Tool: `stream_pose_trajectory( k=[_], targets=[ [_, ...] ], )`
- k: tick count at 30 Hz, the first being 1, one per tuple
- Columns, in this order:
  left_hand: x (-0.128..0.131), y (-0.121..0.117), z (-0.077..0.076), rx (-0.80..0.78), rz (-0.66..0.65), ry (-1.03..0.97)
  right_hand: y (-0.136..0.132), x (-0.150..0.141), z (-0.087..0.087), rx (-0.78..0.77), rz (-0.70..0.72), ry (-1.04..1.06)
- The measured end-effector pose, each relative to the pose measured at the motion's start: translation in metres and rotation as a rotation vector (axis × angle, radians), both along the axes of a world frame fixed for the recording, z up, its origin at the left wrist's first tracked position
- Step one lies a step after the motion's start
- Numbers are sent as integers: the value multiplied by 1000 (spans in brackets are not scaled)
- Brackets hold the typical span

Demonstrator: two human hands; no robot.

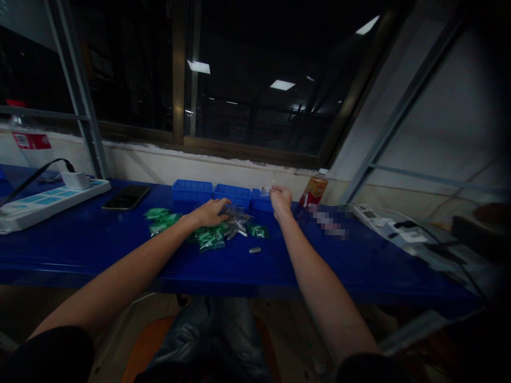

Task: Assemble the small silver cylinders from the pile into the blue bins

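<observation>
My right hand is closed on a small clear plastic bag, held up at the right-hand blue bin. What the bag contains is too blurred to make out. Over a pile on the blue table, my left hand reaches with thumb and fingers apart, at clear plastic packets with metal-looking pieces. Green packets lie beneath and beside that hand, partly covered by it. One green packet sits to the pile's right, and a single small silvery piece rests nearer me.
Two more blue bins, the left and the middle, line the wall. A phone and a white power strip lie left. To the right are a drink bottle and another power strip. Metal frame posts flank the window.
</observation>
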State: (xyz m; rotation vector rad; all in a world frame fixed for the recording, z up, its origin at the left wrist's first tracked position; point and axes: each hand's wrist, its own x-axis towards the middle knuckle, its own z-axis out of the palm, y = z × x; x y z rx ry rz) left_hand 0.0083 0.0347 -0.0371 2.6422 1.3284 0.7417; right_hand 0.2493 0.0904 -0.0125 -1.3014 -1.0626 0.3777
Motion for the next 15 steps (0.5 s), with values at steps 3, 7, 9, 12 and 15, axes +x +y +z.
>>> stream_pose_trajectory(
  k=[3, 7, 9, 12, 15],
  targets=[
    [-2, 4, -2, 31, -1, 9, 0, 5, -1, 26, -47, -88],
    [-3, 3, 2, 47, 47, 57, 0, 9, 0, 34, -73, -89],
    [-3, 1, 4, 33, 77, 58, 1, 10, 2, 42, -72, -67],
    [-3, -1, 6, 1, 82, 44, 2, 10, 3, 57, -8, 25],
    [-2, -2, 6, -23, 76, 40, 5, 12, 2, 81, 16, 92]
  ],
)
